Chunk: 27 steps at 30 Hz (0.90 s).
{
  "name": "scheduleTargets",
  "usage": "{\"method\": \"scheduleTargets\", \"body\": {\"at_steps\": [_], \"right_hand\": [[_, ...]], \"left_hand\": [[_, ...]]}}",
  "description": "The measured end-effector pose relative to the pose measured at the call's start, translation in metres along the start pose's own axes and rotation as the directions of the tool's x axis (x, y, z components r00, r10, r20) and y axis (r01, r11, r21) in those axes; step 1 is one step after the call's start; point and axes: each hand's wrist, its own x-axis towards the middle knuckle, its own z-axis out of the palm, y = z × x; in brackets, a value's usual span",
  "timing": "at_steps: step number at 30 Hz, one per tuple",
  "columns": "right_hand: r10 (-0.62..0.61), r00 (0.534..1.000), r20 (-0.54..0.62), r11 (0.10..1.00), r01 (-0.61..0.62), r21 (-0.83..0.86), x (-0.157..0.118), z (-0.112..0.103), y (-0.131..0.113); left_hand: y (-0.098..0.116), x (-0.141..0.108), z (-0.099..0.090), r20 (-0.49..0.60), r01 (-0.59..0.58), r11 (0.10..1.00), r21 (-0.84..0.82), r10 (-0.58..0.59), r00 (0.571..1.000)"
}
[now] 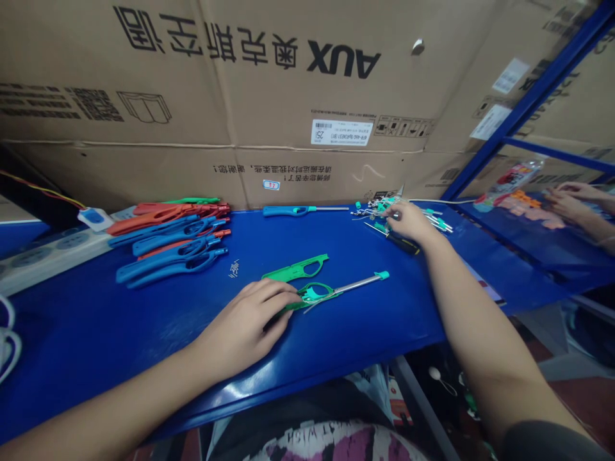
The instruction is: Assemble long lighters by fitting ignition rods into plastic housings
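My left hand [252,317] is closed over the rear of an open green lighter half [331,294], holding it down on the table. In this half lie a teal trigger, thin wires and a metal tube [358,283] with a teal tip. Just behind it rests a matching green handle shell [302,269]. Over at the back right, the fingers of my right hand [408,221] are bent together in a pile of wired teal lighter parts [375,208]; what they grip is hidden. Below that hand lies a black-and-yellow screwdriver [403,243].
Blue and red lighter handles [168,253] are stacked at the left beside a power strip [57,253]. Small screws [233,268] lie near them. A blue lighter [298,210] sits by the cardboard wall [269,128]. At the far right are another person's hands [571,198] and a bottle [514,179].
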Motion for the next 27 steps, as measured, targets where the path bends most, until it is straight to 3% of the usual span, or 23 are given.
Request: {"method": "scheduleTargets", "body": {"at_steps": [12, 22, 25, 27], "right_hand": [[-0.042, 0.982, 0.186, 0.999, 0.045, -0.009, -0.006, -0.011, 0.008], [-0.098, 0.995, 0.022, 0.994, 0.097, 0.044, -0.004, -0.012, -0.001], [-0.138, 0.985, -0.107, 0.983, 0.150, 0.110, -0.004, -0.016, -0.021], [-0.234, 0.948, -0.215, 0.928, 0.283, 0.240, -0.009, -0.014, -0.047]], "left_hand": [[0.000, -0.002, 0.000, 0.006, 0.006, 1.000, -0.007, -0.006, 1.000], [0.001, -0.001, 0.000, -0.007, 0.001, 1.000, -0.009, -0.001, 1.000], [0.002, -0.001, 0.000, -0.043, 0.007, 0.999, -0.043, -0.009, 0.999], [0.002, 0.000, -0.001, -0.094, 0.030, 0.996, -0.083, -0.038, 0.995]]}}
